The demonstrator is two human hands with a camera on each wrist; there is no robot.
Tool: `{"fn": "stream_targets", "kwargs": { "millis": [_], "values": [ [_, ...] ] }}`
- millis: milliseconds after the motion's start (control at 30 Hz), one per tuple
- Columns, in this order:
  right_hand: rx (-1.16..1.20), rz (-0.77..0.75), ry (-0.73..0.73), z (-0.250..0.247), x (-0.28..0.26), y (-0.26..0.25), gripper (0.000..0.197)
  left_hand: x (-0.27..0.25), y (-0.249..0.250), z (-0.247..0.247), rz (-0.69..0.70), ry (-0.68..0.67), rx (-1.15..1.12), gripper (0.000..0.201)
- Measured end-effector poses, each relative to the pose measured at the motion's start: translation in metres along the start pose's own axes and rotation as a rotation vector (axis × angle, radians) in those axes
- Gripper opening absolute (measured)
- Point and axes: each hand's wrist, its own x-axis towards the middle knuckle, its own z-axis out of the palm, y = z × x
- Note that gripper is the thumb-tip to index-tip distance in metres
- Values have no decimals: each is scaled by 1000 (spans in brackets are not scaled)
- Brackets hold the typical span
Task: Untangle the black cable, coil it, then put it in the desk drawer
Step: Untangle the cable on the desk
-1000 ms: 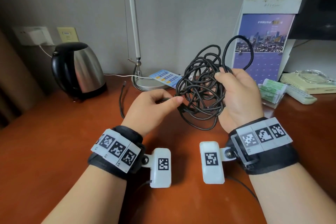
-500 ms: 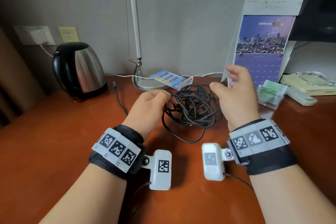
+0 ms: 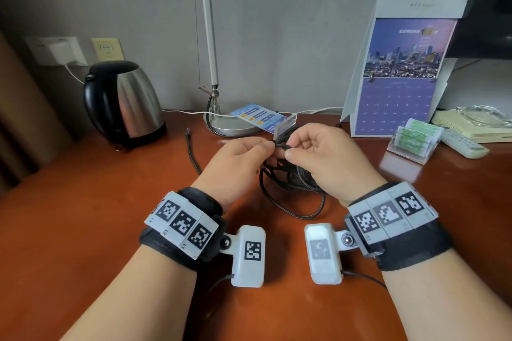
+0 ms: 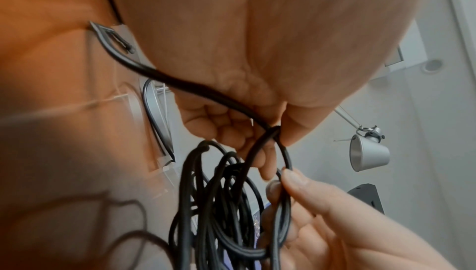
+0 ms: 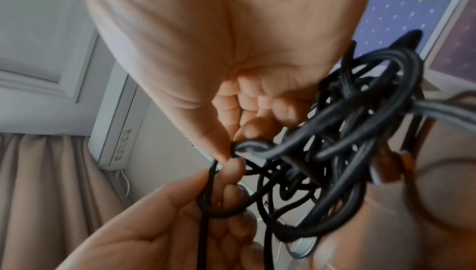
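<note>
Early in the task, by the look of it. Black cable [image 3: 291,174] in a knotted heap on the surface [image 3: 83,230], between and just under the hands, loops crossing over one another in no order. Left hand [image 3: 235,166] pinching a strand between thumb and fingertips; right hand [image 3: 324,160] pinching a neighbouring strand right beside it, the other fingers curled in. Both pinches meeting at the top of the heap, lifting a small part of it off the surface. One free end with its plug [image 3: 188,130] trailing out to the left, towards the kettle [image 3: 122,102], lying loose and straight enough.

Untangling barely begun, judging by the wrist views: many strands bunched and threaded through each other. Coiling not yet started. No drawer visible anywhere, so open or closed cannot be told. Left to do: nearly all of the untangling, the whole coiling, the stowing.
</note>
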Motion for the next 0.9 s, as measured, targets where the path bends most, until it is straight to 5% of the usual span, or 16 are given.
{"fn": "stream_targets", "kwargs": {
  "millis": [467, 533, 667, 800, 900],
  "values": [
    [679, 378, 449, -23, 12, 11, 17, 4, -10, -14, 58, 173, 175, 23],
    [515, 306, 438, -27, 12, 11, 19, 4, -10, -15, 63, 183, 186, 23],
    [125, 47, 284, -28, 4, 3, 54, 2, -6, -14, 95, 155, 171, 23],
    [-96, -72, 129, -17, 5, 6, 40, 1, -4, -13, 110, 135, 154, 22],
    [-111, -98, 225, -20, 6, 6, 1, 1, -5, -13, 87, 131, 131, 22]
  ]
}}
